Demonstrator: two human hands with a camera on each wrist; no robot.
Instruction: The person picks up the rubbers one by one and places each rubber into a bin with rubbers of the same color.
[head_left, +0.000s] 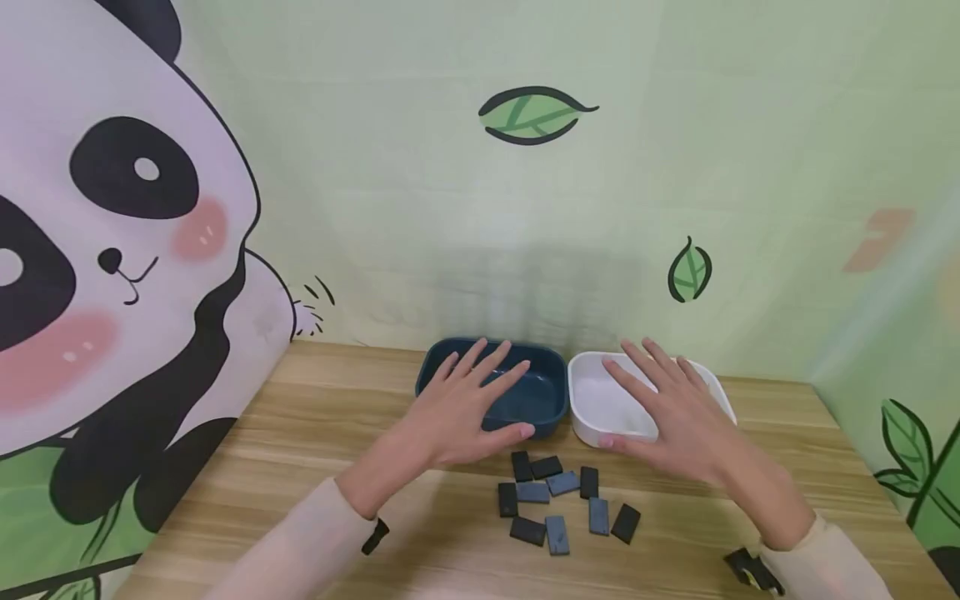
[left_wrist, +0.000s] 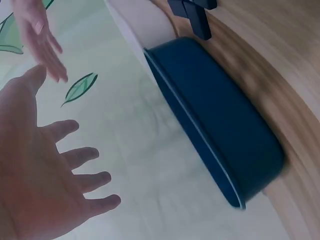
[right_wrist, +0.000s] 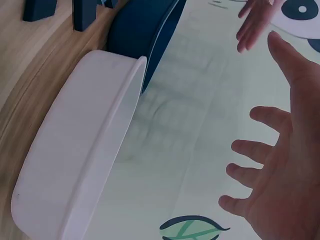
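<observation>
My left hand (head_left: pixel 457 417), fingers spread, hovers in front of and above a dark blue bin (head_left: pixel 551 392). Likewise spread, my right hand (head_left: pixel 682 417) is held over a white bin (head_left: pixel 592 392) beside it. Neither hand holds anything. Between and below them on the table lie several small rectangular blocks, some black, like this black block (head_left: pixel 626 523), and some blue-grey, like this blue-grey block (head_left: pixel 557 535). Both wrist views show the hands apart from the bins: the blue bin (left_wrist: pixel 215 110) on the left, the white bin (right_wrist: pixel 75 135) on the right.
A wood-grain table (head_left: pixel 315 467) carries everything. Behind the bins hangs a pale green backdrop (head_left: pixel 390 167) with printed leaves and a large panda (head_left: pixel 150 275) at left. Dark straps (head_left: pixel 750 571) sit at the wrists by the light sleeves.
</observation>
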